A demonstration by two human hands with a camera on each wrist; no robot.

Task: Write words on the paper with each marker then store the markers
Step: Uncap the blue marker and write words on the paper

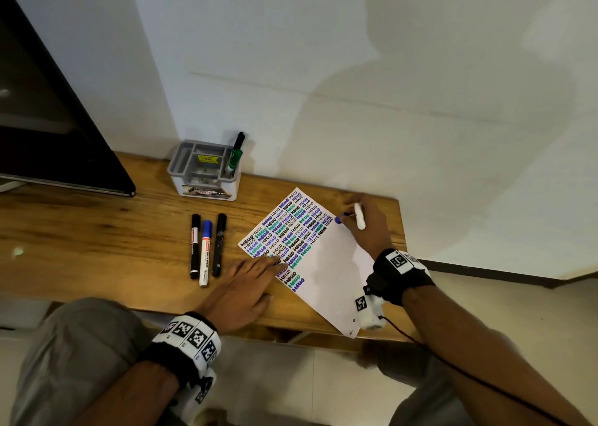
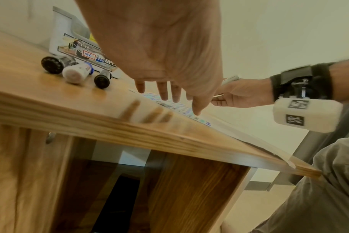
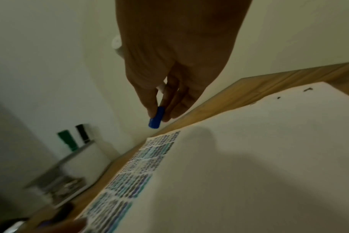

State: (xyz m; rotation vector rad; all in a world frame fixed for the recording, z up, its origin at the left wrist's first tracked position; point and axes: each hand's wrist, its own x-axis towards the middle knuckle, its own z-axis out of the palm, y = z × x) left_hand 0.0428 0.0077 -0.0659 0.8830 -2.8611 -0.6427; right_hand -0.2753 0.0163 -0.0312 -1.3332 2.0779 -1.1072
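Note:
A white sheet of paper (image 1: 330, 263) lies slanted on the wooden table, its left part filled with rows of "HELLO" in black, blue and green. My right hand (image 1: 365, 225) grips a white marker with a blue cap (image 1: 358, 215) just past the paper's far right corner; the blue cap (image 3: 155, 121) sticks out below my fingers. My left hand (image 1: 249, 283) rests flat with straight fingers on the paper's left edge; its fingertips (image 2: 196, 110) touch the sheet. Three markers (image 1: 207, 247) lie side by side left of the paper: black, white with blue cap, black.
A grey and white organizer (image 1: 204, 171) stands against the wall, with a green marker (image 1: 234, 161) and a black marker (image 1: 239, 140) upright in its right slot. A dark screen (image 1: 48, 127) stands at the left. The table's front edge (image 2: 130, 126) runs below my left hand.

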